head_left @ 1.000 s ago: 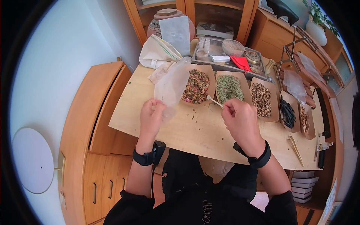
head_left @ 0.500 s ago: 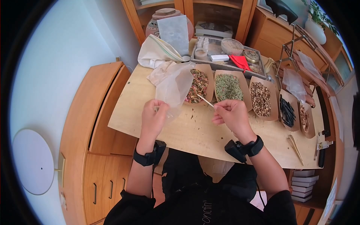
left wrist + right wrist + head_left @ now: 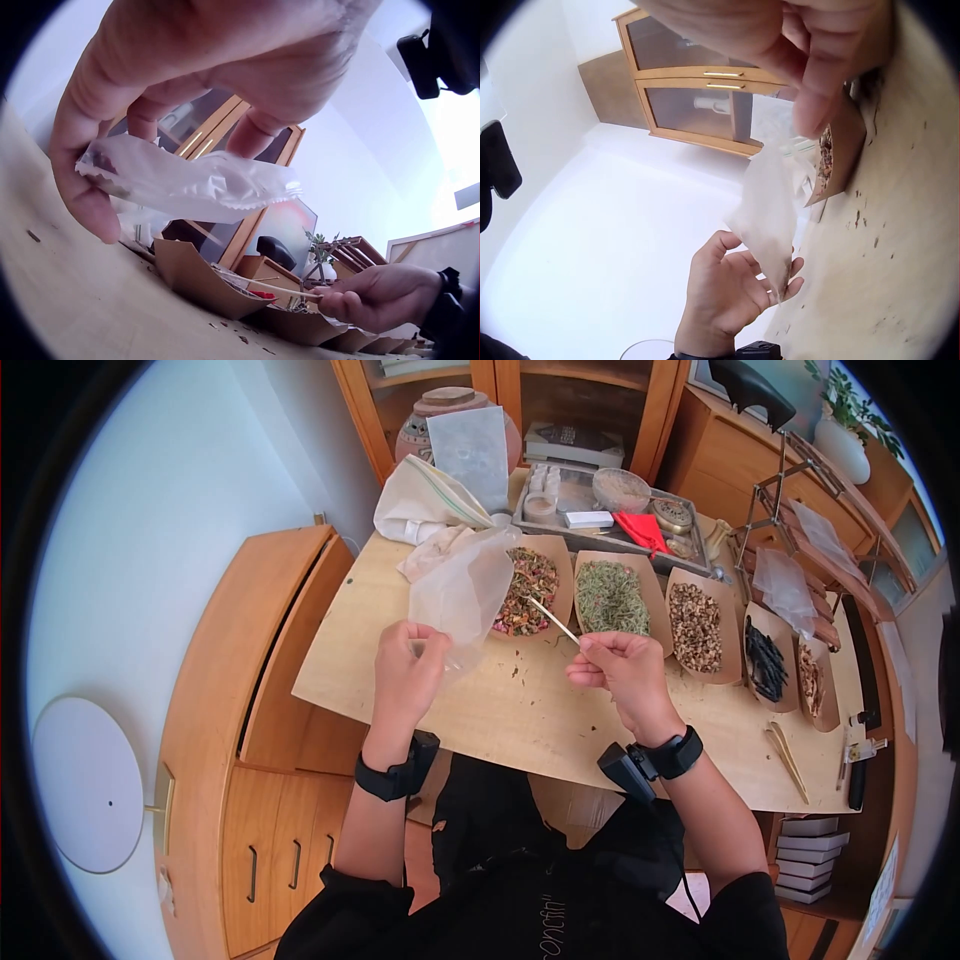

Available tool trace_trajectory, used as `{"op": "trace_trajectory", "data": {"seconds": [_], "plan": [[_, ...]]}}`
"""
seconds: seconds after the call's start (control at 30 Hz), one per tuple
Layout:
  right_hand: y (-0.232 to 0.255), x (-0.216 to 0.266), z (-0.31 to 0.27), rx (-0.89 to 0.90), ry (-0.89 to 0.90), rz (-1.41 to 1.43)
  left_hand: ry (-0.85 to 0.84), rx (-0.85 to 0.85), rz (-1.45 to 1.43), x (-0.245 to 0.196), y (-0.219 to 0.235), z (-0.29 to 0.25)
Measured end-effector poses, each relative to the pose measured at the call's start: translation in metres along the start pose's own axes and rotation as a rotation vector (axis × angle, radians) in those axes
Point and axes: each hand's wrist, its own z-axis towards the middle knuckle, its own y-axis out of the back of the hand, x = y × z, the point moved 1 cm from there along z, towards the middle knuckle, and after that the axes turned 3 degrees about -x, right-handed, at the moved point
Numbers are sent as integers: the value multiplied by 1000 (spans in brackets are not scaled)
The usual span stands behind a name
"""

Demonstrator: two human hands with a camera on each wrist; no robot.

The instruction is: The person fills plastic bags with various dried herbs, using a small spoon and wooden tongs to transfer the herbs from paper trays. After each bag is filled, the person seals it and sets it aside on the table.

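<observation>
My left hand holds a translucent white bag by its lower end, thumb on one side and fingers on the other. A little dark material shows through one end of the bag in the left wrist view. With my right hand I pinch the thin pale handle of a small spoon. Its far end overlaps the mix of dried petals and leaves in the leftmost brown paper tray. The bag slants over that tray's left side in the head view.
Rightward stand paper trays of green herb, chopped brown pieces, black sticks and brown slices. Tweezers lie front right. Behind is a grey tray with jars; a cloth pouch lies back left. Crumbs dot the tabletop.
My right hand has shifted slightly left and turned over, bringing the spoon's end from the tray's front right edge to over the petal mix. The bag in my left hand has spread wider.
</observation>
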Motion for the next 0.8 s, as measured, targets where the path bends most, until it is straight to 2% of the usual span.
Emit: {"op": "trace_trajectory", "data": {"seconds": [0.33,0.47,0.53,0.6,0.67,0.7,0.73,0.8], "plan": [[12,23,-13,-1,147,-22,-112,-46,188,-11,-5,-2],[-1,41,-22,10,180,-66,-142,-55,191,-11,-8,-3],[-13,43,-22,74,241,-188,-159,-55,213,-11,-10,-1],[-20,41,-23,43,283,-242,-197,-75,230,-13,-10,-2],[-25,43,-26,44,795,-750,-228,-101,248,-16,-8,-4],[-27,47,-28,-1,908,-761,-182,-71,220,-17,-6,-4],[-27,47,-27,3,910,-762,-135,-40,191,-17,-5,-3],[-20,47,-25,-172,789,-580,-94,-37,124,-8,-2,0]]}}
